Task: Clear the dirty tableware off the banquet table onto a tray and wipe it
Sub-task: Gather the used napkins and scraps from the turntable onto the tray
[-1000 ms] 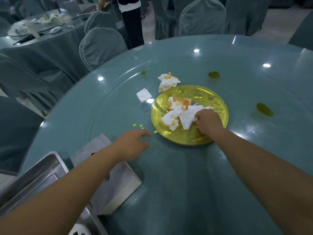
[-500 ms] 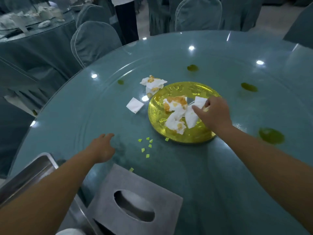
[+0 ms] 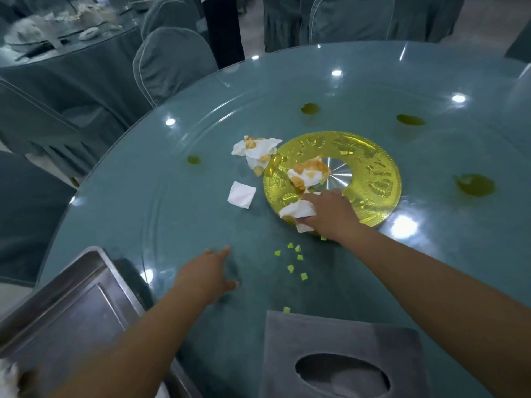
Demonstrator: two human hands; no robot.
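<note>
Gripping a crumpled white napkin (image 3: 297, 211), right hand (image 3: 330, 216) overlaps embossed round gold plate (image 3: 373, 168); left hand (image 3: 207, 275) lies open.

Bare forearms (image 3: 431, 285); bare left hand (image 3: 207, 273); right hand (image 3: 330, 214)

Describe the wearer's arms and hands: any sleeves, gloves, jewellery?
Both are bare. The left hand and right hand wear no gloves, and no ring or watch shows. The left forearm and right forearm are uncovered to the frame's edge; no sleeve, cuff or marking is in view.
</note>
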